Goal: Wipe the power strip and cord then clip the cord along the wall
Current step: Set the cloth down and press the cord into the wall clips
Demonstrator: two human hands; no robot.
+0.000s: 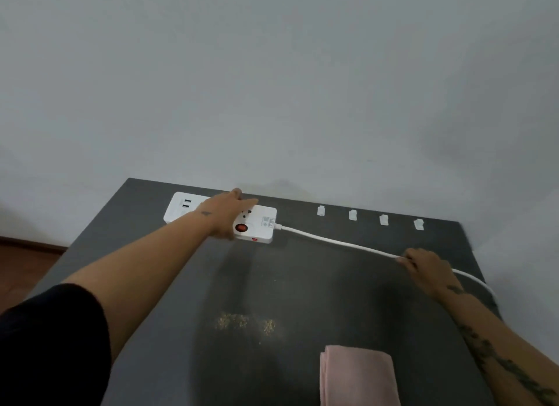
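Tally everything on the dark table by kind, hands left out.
Power strip with its cord: 1
Cord clips: 4
Pink cloth: 1
Patch of crumbs: 1
Total: 7

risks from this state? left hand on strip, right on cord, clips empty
1. The cord runs clear of the four clips by the wall; the right hand pinches it past the last clip, so seating may need a regrip.
2. The left hand lies beside the red switch on the power strip; pressing could toggle it.
3. Crumbs lie on the table, and the pink cloth lies unused: grit may spread.
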